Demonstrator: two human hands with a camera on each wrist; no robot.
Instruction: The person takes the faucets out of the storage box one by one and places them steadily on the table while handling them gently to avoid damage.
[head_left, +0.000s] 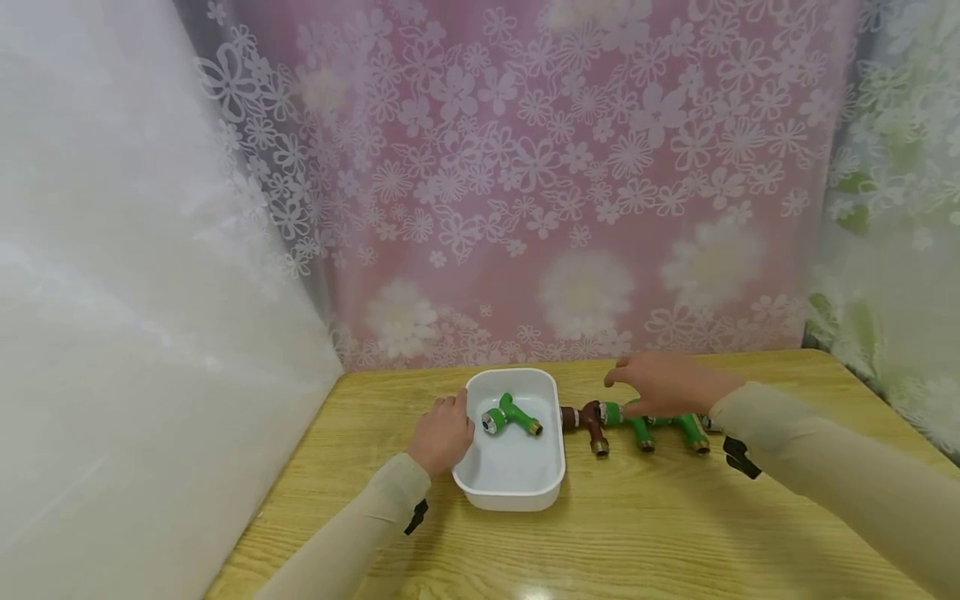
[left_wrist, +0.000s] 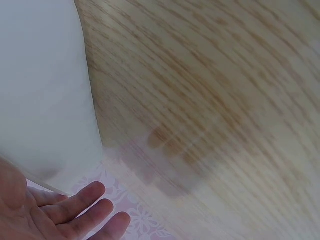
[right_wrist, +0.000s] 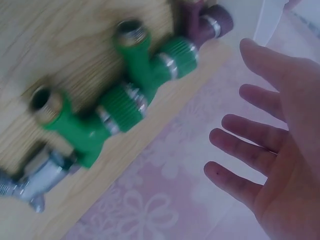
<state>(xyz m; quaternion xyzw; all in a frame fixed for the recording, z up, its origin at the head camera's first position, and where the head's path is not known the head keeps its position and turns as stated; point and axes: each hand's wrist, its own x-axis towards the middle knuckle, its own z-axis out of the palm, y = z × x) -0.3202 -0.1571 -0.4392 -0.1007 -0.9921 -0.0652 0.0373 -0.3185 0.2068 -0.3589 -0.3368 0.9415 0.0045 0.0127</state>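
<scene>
My left hand (head_left: 441, 435) rests at the left rim of a white plastic tray (head_left: 510, 502), its fingers loosely extended in the left wrist view. Inside the tray lies a green tap (head_left: 513, 413) with a brass threaded end. My right hand (head_left: 667, 383) hovers over a row of taps right of the tray, holding nothing, fingers spread and slightly bent. Nearest the tray in that row is a dark red tap (head_left: 592, 423). Two green taps follow, a first green tap (right_wrist: 140, 70) and a second green tap (right_wrist: 80, 130), then a chrome tap (right_wrist: 47, 175).
Everything stands on a wood-grain table (head_left: 600, 542). A pink flowered curtain (head_left: 562, 208) hangs behind its far edge. Pale sheeting (head_left: 150, 292) closes the left side, and a flowered sheet (head_left: 892, 250) hangs on the right.
</scene>
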